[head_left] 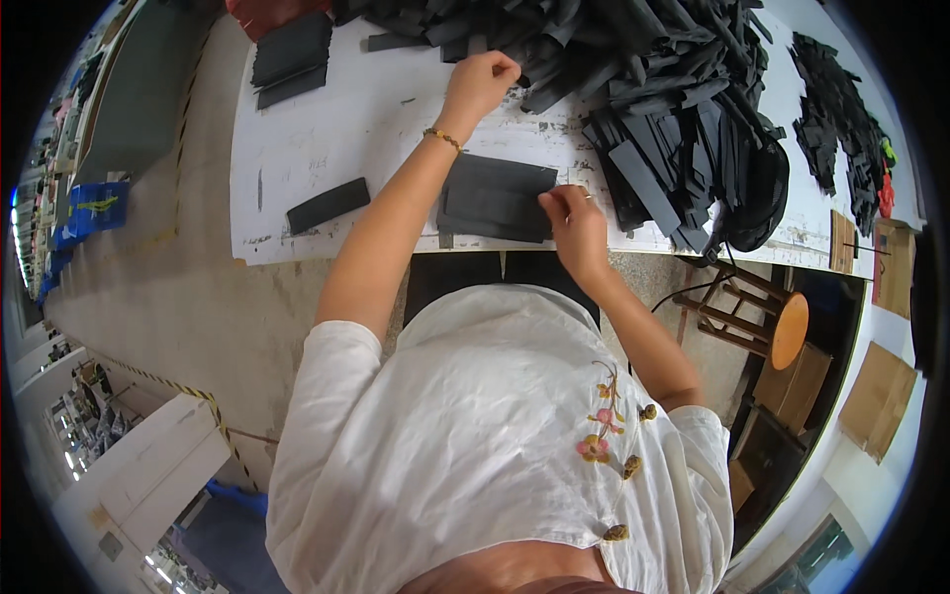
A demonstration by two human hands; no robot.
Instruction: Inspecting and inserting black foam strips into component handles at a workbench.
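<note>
My left hand (480, 89), with a beaded bracelet at the wrist, reaches to the near edge of a big heap of black strips (594, 45). Its fingers are pinched together; what they hold, if anything, is too small to make out. Close to the table's front edge lies a flat stack of black rectangular pieces (498, 200). My right hand (578, 233), wearing a ring, has its thumb and finger closed at the right edge of this stack, on a black rectangular piece. Left of it, beside my left forearm, rests a single black strip (329, 205).
Another stack of black pieces (293, 57) sits at the far left of the white table (297, 144), near a red item (269, 14). Bundled dark strips (658, 173) and a black bag (760, 193) lie to the right. A wooden stool (789, 330) stands below the table's right side.
</note>
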